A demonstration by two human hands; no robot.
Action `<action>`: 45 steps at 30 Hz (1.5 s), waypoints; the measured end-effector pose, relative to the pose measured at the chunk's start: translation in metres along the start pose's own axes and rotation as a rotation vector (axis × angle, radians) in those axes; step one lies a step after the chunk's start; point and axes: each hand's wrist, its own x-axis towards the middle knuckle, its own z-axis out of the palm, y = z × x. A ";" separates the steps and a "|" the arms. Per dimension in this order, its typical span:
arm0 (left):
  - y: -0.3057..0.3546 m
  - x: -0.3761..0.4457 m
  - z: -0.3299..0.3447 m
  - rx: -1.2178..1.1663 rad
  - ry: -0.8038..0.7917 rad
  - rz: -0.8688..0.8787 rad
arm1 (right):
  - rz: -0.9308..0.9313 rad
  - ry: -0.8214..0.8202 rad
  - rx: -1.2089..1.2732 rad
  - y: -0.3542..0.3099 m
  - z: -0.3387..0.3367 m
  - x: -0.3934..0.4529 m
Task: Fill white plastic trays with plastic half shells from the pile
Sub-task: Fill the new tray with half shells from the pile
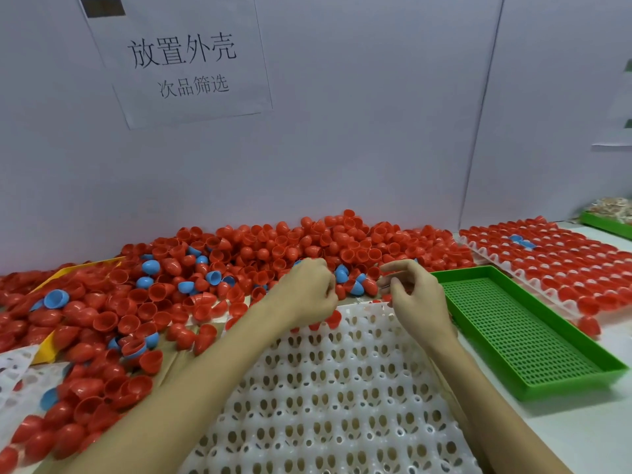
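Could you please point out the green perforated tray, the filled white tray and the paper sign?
green perforated tray (513, 331): head view, on its perforated floor.
filled white tray (478, 252): head view, on its scalloped near-left edge.
paper sign (191, 104): head view, blank lower area.

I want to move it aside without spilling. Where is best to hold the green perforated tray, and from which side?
Grip the green tray by its raised rim, probably the near short end, which shows free; the far end sits close to the shell pile.

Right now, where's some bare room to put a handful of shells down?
The green tray on the right holds nothing. The white tray under the hands is almost all open pockets, apart from a few shells at its far edge. The pile and the filled tray at far right are crowded.
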 end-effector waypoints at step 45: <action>-0.045 -0.087 -0.011 -1.329 0.396 -0.202 | -0.106 -0.193 0.009 -0.009 0.000 -0.007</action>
